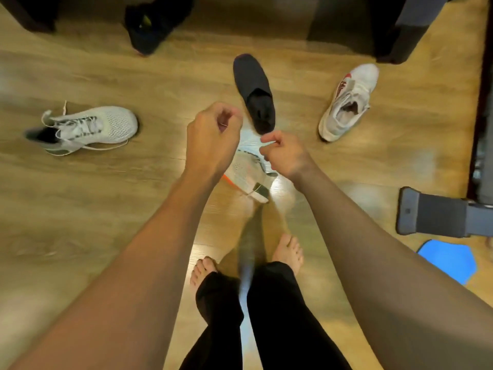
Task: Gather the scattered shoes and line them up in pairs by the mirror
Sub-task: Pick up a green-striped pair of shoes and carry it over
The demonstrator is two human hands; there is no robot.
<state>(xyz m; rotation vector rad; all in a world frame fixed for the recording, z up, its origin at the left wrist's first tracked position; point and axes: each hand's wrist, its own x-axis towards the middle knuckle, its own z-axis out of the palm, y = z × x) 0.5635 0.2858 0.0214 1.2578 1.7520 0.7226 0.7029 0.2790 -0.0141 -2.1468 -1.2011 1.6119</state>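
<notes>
A white shoe with an orange sole (244,169) hangs tilted between my hands over the wooden floor. My right hand (284,153) pinches its upper edge. My left hand (213,134) is curled above its toe end, with a thin white lace showing between the fingers. A white mesh sneaker (88,126) lies on its side at the left with loose laces. Just beyond my hands stands a black slip-on shoe (253,89). A white shoe with a red mark (349,100) lies to the right. At the top, a dark shoe (152,25) is blurred.
Dark furniture stands at the top left (29,12) and top right (378,25). A grey padded device (432,217) and a blue flat piece (450,260) lie on the floor at the right. My bare feet (288,252) are below the hands.
</notes>
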